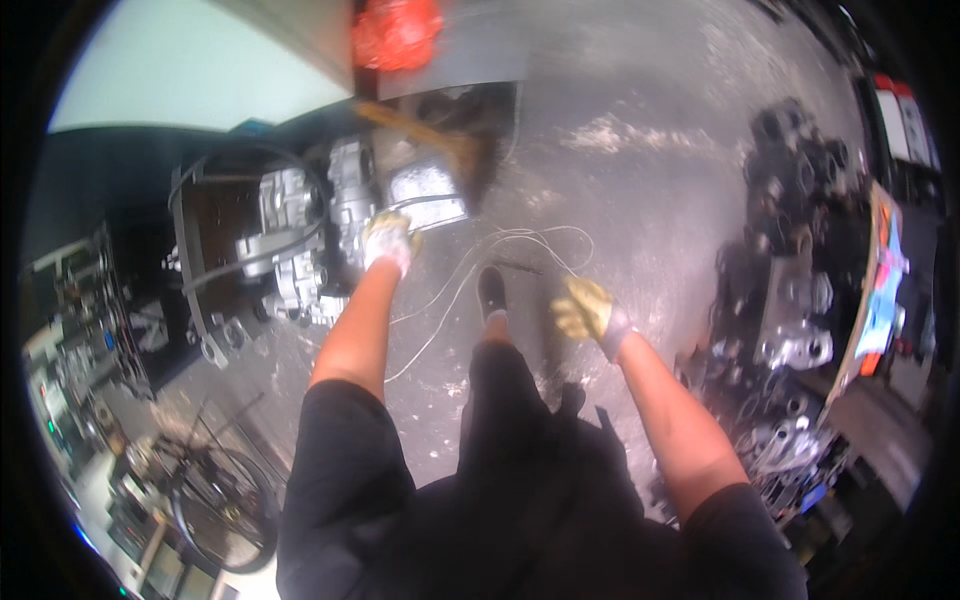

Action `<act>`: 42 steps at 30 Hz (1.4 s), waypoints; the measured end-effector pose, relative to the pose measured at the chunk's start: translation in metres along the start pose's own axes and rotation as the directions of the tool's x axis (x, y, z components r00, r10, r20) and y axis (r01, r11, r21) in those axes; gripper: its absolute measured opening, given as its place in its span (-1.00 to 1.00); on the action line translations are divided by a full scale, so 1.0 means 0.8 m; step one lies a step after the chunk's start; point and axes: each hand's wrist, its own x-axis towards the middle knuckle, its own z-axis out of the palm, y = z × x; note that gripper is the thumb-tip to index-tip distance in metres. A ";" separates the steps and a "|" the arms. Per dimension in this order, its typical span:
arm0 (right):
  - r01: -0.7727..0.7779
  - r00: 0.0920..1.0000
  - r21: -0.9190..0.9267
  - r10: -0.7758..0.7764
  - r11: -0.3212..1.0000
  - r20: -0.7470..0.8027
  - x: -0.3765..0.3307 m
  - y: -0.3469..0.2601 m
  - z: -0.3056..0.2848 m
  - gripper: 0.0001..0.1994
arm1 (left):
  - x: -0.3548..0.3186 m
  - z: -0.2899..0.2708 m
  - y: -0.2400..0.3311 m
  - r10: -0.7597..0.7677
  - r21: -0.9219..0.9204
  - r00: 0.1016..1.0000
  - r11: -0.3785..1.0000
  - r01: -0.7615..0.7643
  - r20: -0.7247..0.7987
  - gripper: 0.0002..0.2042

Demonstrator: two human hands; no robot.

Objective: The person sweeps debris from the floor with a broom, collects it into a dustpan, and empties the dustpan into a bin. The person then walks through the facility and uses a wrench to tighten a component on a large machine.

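Workshop floor [650, 170]: bare grey concrete, shiny and stained, with pale scuffed patches. We stand over it; one dark shoe [491, 292] shows below us.

The engine [320, 230] sits on the floor to our upper left, inside a dark metal frame [190, 260]. It is cast silver metal, ribbed and lumpy, with a black hose looped across it. Its long axis runs roughly from lower left to upper right in the view, the brighter flat-faced end pointing toward the upper right.

Our left hand [388, 240], in a pale yellowish glove, rests on the near right edge of the engine, fingers curled onto the casting; we cannot tell how firmly it grips. Our right hand [588, 312], gloved the same, hangs free above the floor, fingers loosely bent, holding nothing.

Thin pale wires [520, 245] loop on the floor between the hands. A heap of dark and silver engine parts [790, 300] lies at right. A red object [396, 32] sits at top.
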 end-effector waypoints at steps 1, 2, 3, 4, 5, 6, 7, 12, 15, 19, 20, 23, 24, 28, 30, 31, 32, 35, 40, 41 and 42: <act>-0.048 0.988 -0.031 0.042 0.998 -0.151 -0.009 0.054 -0.059 -0.40 | -0.017 -0.005 0.011 -0.055 -0.048 0.986 0.997 0.063 0.155 -0.59; -0.010 0.960 -0.114 -0.022 0.993 -0.279 -0.023 0.120 -0.124 -0.40 | -0.045 -0.016 0.033 -0.082 -0.067 0.978 0.993 0.096 0.190 -0.56; 0.007 0.914 -0.201 -0.088 0.980 -0.397 -0.041 0.181 -0.182 -0.41 | -0.080 0.002 0.032 -0.105 -0.140 0.978 0.982 0.131 0.179 -0.53; -0.113 0.864 -0.263 -0.035 0.958 -0.502 -0.071 0.235 -0.240 -0.43 | -0.116 0.023 0.033 -0.128 -0.216 0.977 0.962 0.164 0.171 -0.50; -0.237 0.810 -0.293 0.022 0.926 -0.586 -0.100 0.286 -0.279 -0.44 | -0.145 0.043 0.022 -0.152 -0.240 0.970 0.951 0.196 0.188 -0.51; -0.305 0.787 -0.258 0.090 0.917 -0.610 -0.139 0.289 -0.282 -0.47 | -0.182 0.059 -0.003 -0.209 -0.250 0.950 0.931 0.266 0.232 -0.51; -0.363 0.767 -0.201 0.169 0.910 -0.619 -0.182 0.300 -0.284 -0.48 | -0.211 0.067 -0.017 -0.244 -0.194 0.928 0.933 0.304 0.281 -0.52; -0.377 0.676 0.057 0.317 0.924 -0.665 -0.276 0.541 -0.354 -0.55 | -0.321 0.025 0.076 -0.258 -0.076 0.913 0.952 0.295 0.315 -0.49; -0.302 0.736 -0.299 0.022 0.905 -0.676 -0.234 0.704 -0.384 -0.64 | -0.346 -0.013 0.136 -0.125 -0.132 0.977 0.980 0.149 0.175 -0.50; -0.151 0.730 -0.109 0.037 0.983 -0.682 -0.216 0.806 -0.359 -0.75 | -0.369 -0.073 0.270 -0.007 -0.169 0.970 0.984 0.050 0.242 -0.45; -0.097 0.738 0.174 0.189 0.980 -0.648 -0.212 0.794 -0.345 -0.76 | -0.362 -0.086 0.285 0.082 -0.140 0.990 0.988 -0.066 0.112 -0.47; 0.138 0.612 0.063 -0.035 0.988 -0.790 -0.234 0.919 -0.370 -0.75 | -0.361 -0.089 0.423 0.330 -0.138 0.944 0.935 -0.326 0.006 -0.47; 0.250 0.590 0.222 0.033 0.942 -0.806 -0.244 0.919 -0.369 -0.75 | -0.383 -0.102 0.490 0.398 -0.038 0.917 0.916 -0.399 -0.030 -0.49; 0.602 0.586 0.712 0.407 0.360 -0.701 -0.307 1.026 -0.378 -0.65 | -0.473 -0.087 0.698 0.786 0.142 0.618 0.612 -0.778 -0.004 -0.55; 0.600 0.683 0.744 0.296 0.294 -0.668 -0.397 0.956 -0.367 -0.55 | -0.499 -0.075 0.747 0.871 -0.071 0.490 0.491 -0.868 0.025 -0.61; 0.650 0.703 0.745 0.251 0.153 -0.665 -0.428 0.946 -0.370 -0.52 | -0.526 -0.056 0.784 0.901 -0.253 0.427 0.433 -0.865 0.079 -0.63; 0.683 0.716 0.731 0.193 0.004 -0.671 -0.451 0.933 -0.370 -0.49 | -0.554 -0.042 0.816 0.924 -0.413 0.359 0.382 -0.827 0.136 -0.66; 0.718 0.668 0.625 0.051 -0.306 -0.742 -0.498 0.910 -0.396 -0.36 | -0.654 0.012 0.935 0.922 -0.587 0.131 0.336 -0.737 0.363 -0.66; 0.773 0.395 0.304 0.047 -0.556 -0.918 -0.596 0.840 -0.402 -0.36 | -0.866 0.059 1.024 0.799 -0.719 -0.149 0.421 -0.553 0.583 -0.54; 0.770 0.347 0.256 0.047 -0.584 -0.937 -0.610 0.833 -0.409 -0.37 | -0.904 0.066 1.034 0.771 -0.729 -0.196 0.439 -0.525 0.606 -0.53; 0.765 0.342 0.229 0.078 -0.602 -0.937 -0.619 0.825 -0.422 -0.39 | -0.928 0.082 1.048 0.779 -0.756 -0.223 0.428 -0.496 0.587 -0.56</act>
